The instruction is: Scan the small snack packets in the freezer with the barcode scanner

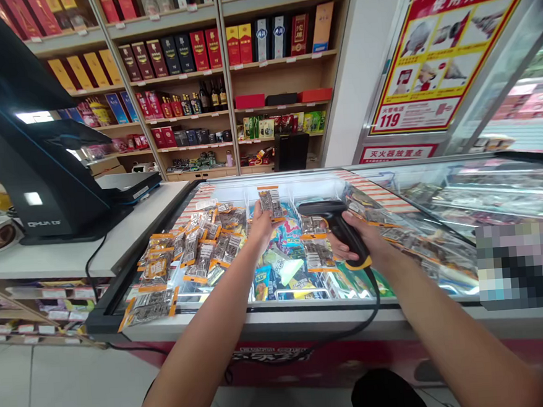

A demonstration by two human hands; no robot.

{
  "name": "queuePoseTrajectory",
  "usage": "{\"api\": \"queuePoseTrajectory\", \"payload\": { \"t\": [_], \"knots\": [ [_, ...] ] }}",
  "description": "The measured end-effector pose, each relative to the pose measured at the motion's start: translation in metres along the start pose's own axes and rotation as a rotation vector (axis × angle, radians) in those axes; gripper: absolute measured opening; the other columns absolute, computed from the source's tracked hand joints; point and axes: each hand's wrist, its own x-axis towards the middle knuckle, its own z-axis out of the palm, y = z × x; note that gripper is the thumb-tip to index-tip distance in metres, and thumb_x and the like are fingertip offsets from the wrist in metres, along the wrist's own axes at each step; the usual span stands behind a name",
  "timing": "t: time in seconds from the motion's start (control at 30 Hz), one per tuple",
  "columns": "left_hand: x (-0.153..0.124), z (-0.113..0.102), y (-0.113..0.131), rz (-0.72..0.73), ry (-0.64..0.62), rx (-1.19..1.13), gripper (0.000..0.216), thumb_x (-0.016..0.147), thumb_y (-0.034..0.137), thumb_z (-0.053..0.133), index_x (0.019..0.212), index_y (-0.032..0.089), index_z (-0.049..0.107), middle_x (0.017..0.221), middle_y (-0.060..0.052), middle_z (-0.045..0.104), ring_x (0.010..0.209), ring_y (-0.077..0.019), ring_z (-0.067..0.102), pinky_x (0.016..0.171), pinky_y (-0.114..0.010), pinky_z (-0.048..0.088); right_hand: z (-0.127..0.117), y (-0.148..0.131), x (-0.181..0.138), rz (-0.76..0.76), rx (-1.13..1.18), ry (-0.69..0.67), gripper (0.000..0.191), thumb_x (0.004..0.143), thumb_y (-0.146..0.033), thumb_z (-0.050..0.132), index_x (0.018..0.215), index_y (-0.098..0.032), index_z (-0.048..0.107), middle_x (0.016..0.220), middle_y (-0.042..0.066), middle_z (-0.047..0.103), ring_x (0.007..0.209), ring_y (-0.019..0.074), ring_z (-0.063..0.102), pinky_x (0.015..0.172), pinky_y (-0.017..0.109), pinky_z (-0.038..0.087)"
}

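In my left hand [260, 224] is a small snack packet [270, 202] with orange ends and a clear middle, raised above the glass lid. My right hand [364, 237] is wrapped round the handle of a black and yellow barcode scanner [348, 229], whose head points left toward the packet. A black cord [374, 289] hangs from the scanner's handle. Many similar packets lie in a loose pile [200, 242] to the left on the chest freezer's lid. One packet [149, 307] rests on the freezer's front left rim. More packets [319, 253] lie under and beside the scanner.
The chest freezer [279, 314] holds bagged frozen goods. A black checkout terminal [40, 151] stands on the white counter [70, 251] at left. Shelves of boxed bottles [172, 52] line the back wall. A red poster [446, 48] hangs on the right.
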Motion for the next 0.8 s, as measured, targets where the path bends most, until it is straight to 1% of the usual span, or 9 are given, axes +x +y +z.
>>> {"api": "queuePoseTrajectory", "payload": {
  "t": [0.03, 0.1, 0.2, 0.3, 0.37, 0.5, 0.63, 0.67, 0.8],
  "knots": [
    [-0.0007, 0.0017, 0.0, -0.031, 0.004, -0.091, 0.075, 0.107, 0.024, 0.05, 0.175, 0.031, 0.02, 0.181, -0.011, 0.035, 0.15, -0.026, 0.06, 0.103, -0.034, 0.066, 0.0003, 0.0002, -0.0001, 0.006, -0.008, 0.004, 0.047, 0.098, -0.073, 0.065, 0.1, -0.025, 0.063, 0.059, -0.003, 0.053, 0.04, 0.0103, 0.037, 0.042, 0.026, 0.031],
    [-0.0012, 0.004, -0.0001, -0.058, 0.013, -0.156, 0.081, 0.106, 0.026, 0.055, 0.177, 0.032, 0.017, 0.185, -0.01, 0.026, 0.155, -0.0281, 0.055, 0.104, -0.035, 0.066, -0.0003, 0.0007, 0.0002, 0.014, -0.022, 0.009, 0.049, 0.097, -0.074, 0.064, 0.106, -0.026, 0.064, 0.059, -0.003, 0.054, 0.04, 0.0107, 0.038, 0.042, 0.026, 0.031],
    [-0.0005, 0.0049, -0.0024, -0.054, -0.004, -0.147, 0.082, 0.106, 0.027, 0.058, 0.177, 0.034, 0.02, 0.186, -0.009, 0.024, 0.156, -0.0294, 0.054, 0.105, -0.033, 0.066, -0.0035, 0.0022, 0.0012, 0.02, -0.031, -0.002, 0.052, 0.096, -0.076, 0.065, 0.107, -0.026, 0.063, 0.06, -0.003, 0.055, 0.039, 0.0108, 0.039, 0.041, 0.027, 0.033],
    [0.0005, 0.0044, -0.0054, -0.05, -0.014, -0.132, 0.083, 0.105, 0.026, 0.059, 0.178, 0.035, 0.02, 0.187, -0.007, 0.021, 0.158, -0.0294, 0.052, 0.106, -0.033, 0.066, -0.0069, 0.0041, 0.0024, 0.029, -0.023, -0.014, 0.053, 0.097, -0.076, 0.064, 0.107, -0.025, 0.062, 0.06, -0.003, 0.056, 0.04, 0.0106, 0.039, 0.041, 0.026, 0.031],
    [0.001, 0.0044, -0.0064, -0.048, -0.018, -0.135, 0.085, 0.104, 0.026, 0.059, 0.178, 0.035, 0.019, 0.186, -0.007, 0.023, 0.158, -0.0292, 0.051, 0.106, -0.034, 0.066, -0.0081, 0.005, 0.0029, 0.033, -0.012, -0.025, 0.053, 0.097, -0.077, 0.064, 0.108, -0.024, 0.062, 0.061, -0.003, 0.056, 0.04, 0.0102, 0.039, 0.041, 0.026, 0.03],
    [0.002, 0.0051, -0.0064, -0.04, -0.029, -0.145, 0.086, 0.104, 0.026, 0.058, 0.178, 0.036, 0.017, 0.182, -0.008, 0.033, 0.154, -0.0283, 0.056, 0.107, -0.035, 0.065, -0.0064, 0.0039, 0.0023, 0.038, -0.024, -0.017, 0.054, 0.096, -0.077, 0.064, 0.109, -0.025, 0.063, 0.061, -0.004, 0.054, 0.039, 0.0099, 0.035, 0.04, 0.026, 0.027],
    [0.0016, 0.0059, -0.0051, -0.028, -0.011, -0.131, 0.086, 0.104, 0.027, 0.058, 0.178, 0.04, 0.017, 0.186, -0.005, 0.022, 0.155, -0.0263, 0.055, 0.108, -0.034, 0.064, -0.0014, 0.0005, 0.0002, 0.039, -0.055, -0.006, 0.055, 0.094, -0.079, 0.064, 0.107, -0.025, 0.063, 0.06, -0.004, 0.053, 0.039, 0.0101, 0.036, 0.04, 0.027, 0.027],
    [0.001, 0.0062, -0.0043, -0.024, -0.01, -0.134, 0.086, 0.104, 0.026, 0.057, 0.178, 0.04, 0.016, 0.186, -0.005, 0.022, 0.154, -0.0251, 0.055, 0.108, -0.034, 0.064, -0.0003, 0.0001, -0.0001, 0.036, -0.054, -0.005, 0.055, 0.094, -0.079, 0.064, 0.107, -0.025, 0.063, 0.061, -0.003, 0.053, 0.039, 0.0101, 0.036, 0.04, 0.027, 0.027],
    [-0.0024, 0.0083, 0.0009, -0.04, -0.001, -0.15, 0.083, 0.105, 0.024, 0.053, 0.177, 0.04, 0.015, 0.179, -0.007, 0.038, 0.149, -0.0234, 0.06, 0.108, -0.036, 0.064, 0.0018, 0.0009, 0.0001, 0.017, -0.005, -0.029, 0.056, 0.093, -0.079, 0.066, 0.107, -0.024, 0.063, 0.06, -0.005, 0.053, 0.039, 0.0088, 0.034, 0.038, 0.025, 0.027]
  ]
}}
